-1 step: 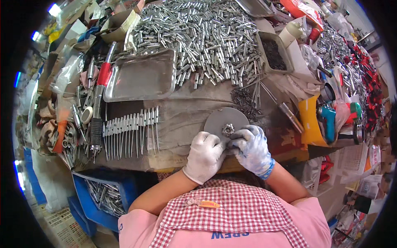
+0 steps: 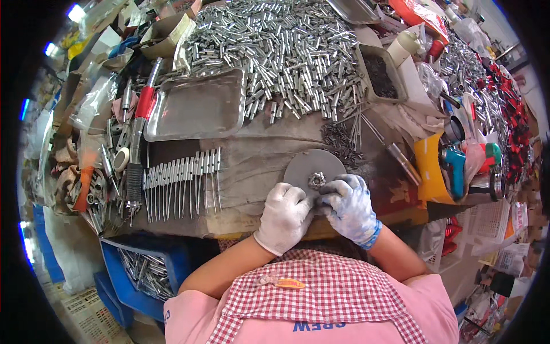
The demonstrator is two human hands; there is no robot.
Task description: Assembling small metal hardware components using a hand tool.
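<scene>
My left hand, in a white glove, is closed at the near edge of a round grey disc. Beside it my right hand, in a white glove stained blue, is closed too. Their fingertips meet, and whatever they pinch is hidden between them. Just beyond the fingers, a small silver ring-shaped metal part with a notched rim sits on the disc. To the left lies a row of metal tubes with thin rods. Small dark pins are heaped behind the disc.
A large pile of short metal tubes covers the back of the bench. Left of centre lies a shallow metal tray. A bin of dark pieces, a metal-handled tool and a yellow holder stand right. Below left is a blue bin.
</scene>
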